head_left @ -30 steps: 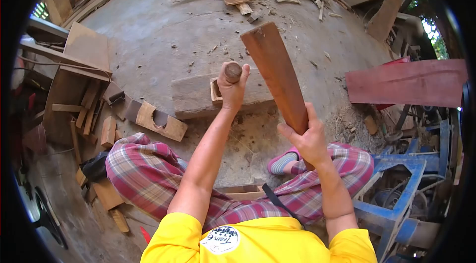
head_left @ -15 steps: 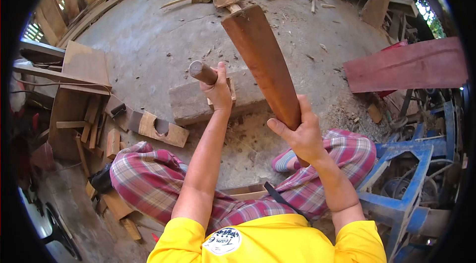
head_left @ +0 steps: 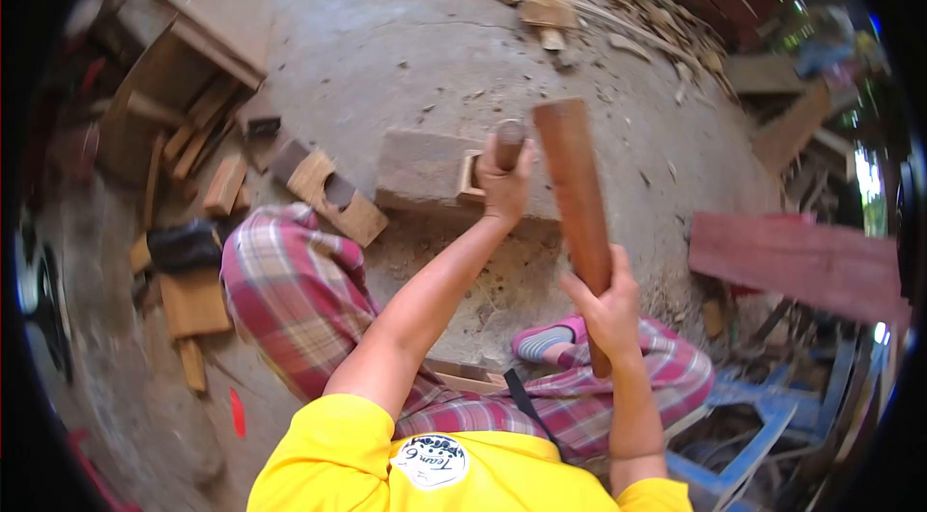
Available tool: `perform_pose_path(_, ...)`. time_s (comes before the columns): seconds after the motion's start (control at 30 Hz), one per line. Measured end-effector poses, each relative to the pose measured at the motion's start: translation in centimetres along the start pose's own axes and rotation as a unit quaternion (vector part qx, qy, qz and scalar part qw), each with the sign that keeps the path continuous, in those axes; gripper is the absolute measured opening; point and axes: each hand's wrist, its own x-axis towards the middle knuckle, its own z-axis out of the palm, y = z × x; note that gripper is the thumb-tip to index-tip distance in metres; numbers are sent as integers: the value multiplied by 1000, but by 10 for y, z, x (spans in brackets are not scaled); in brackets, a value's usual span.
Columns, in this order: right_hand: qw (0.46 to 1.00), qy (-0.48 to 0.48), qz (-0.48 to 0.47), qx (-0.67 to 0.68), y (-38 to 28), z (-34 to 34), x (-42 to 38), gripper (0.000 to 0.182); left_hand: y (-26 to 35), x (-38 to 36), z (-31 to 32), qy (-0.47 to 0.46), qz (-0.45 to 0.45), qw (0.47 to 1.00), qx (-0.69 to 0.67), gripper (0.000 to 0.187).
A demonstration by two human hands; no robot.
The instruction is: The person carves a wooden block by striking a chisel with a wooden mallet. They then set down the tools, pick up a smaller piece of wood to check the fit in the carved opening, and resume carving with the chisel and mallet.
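My left hand (head_left: 506, 186) is wrapped round a short round wooden handle (head_left: 510, 138), held roughly upright. Beside that hand, a small light wooden frame (head_left: 470, 176) rests on a thick wooden block (head_left: 415, 165) on the floor. My right hand (head_left: 606, 309) grips the lower part of a long reddish-brown flat piece of wood (head_left: 572, 174), whose wide end points away from me, just right of my left hand. The two hands are apart. What lies under the handle is hidden by my left hand.
A wooden piece with a round notch (head_left: 340, 195) lies left of the block. Further left are wood offcuts (head_left: 225, 184) and a black bag (head_left: 183, 247). At right stand a red board (head_left: 792, 261) and a blue metal frame (head_left: 753, 454). Wood strips lie at the back.
The camera view has turned. In it, my left hand with the handle is further right, and the brown wood is more upright, its far end lower and nearer the handle.
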Motion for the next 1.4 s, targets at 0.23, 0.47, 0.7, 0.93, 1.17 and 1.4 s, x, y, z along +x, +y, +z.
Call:
perform_pose_path(0.23, 989, 115, -11, 94, 31, 12, -32, 49, -2, -17, 5, -23, 64, 996, 58, 15)
perform_pose_path(0.47, 978, 156, 84, 112, -3, 7, -35, 69, -12, -20, -3, -39, 122, 982, 136, 19)
perform_pose_path(0.7, 996, 82, 44, -2, 74, 30, -36, 65, -13, -32, -2, -90, 144, 975, 140, 21)
perform_pose_path(0.93, 969, 181, -53, 158, -1, 13, -46, 46, -20, -36, -5, -117, 199, 957, 175, 20)
perform_pose_path(1.17, 987, 66, 114, 87, 48, 41, -54, 70, -25, -33, -3, -150, 168, 955, 191, 20)
perform_pose_path(1.4, 965, 188, -18, 185, -11, 14, -55, 55, -13, -28, -7, -107, 163, 974, 119, 17)
